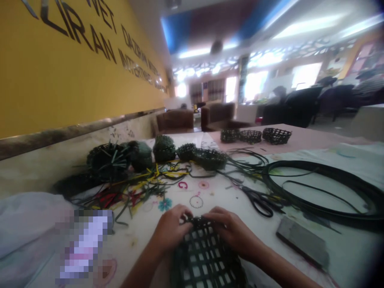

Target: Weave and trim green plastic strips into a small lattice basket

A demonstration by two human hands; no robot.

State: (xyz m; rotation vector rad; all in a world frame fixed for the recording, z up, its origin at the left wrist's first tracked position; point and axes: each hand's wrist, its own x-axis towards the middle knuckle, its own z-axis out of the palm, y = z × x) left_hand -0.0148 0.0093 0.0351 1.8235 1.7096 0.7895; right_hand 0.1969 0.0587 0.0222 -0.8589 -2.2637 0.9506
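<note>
the woven basket (210,253) at the fingers (181,211) is patterned in a dark green open grid. beyond them, the white tablecloth (223,194) is printed with a teal flower (165,204), and yellow, red and green are mixed among the strips (156,172); to their right, a block (303,242) is coloured grey.

Beyond the desk's (222,196) far edge, windows (306,75) and ceiling lights (310,26) glared white and chairs (175,121) blurred; a patch (85,244) near the left edge was pixelated.
</note>
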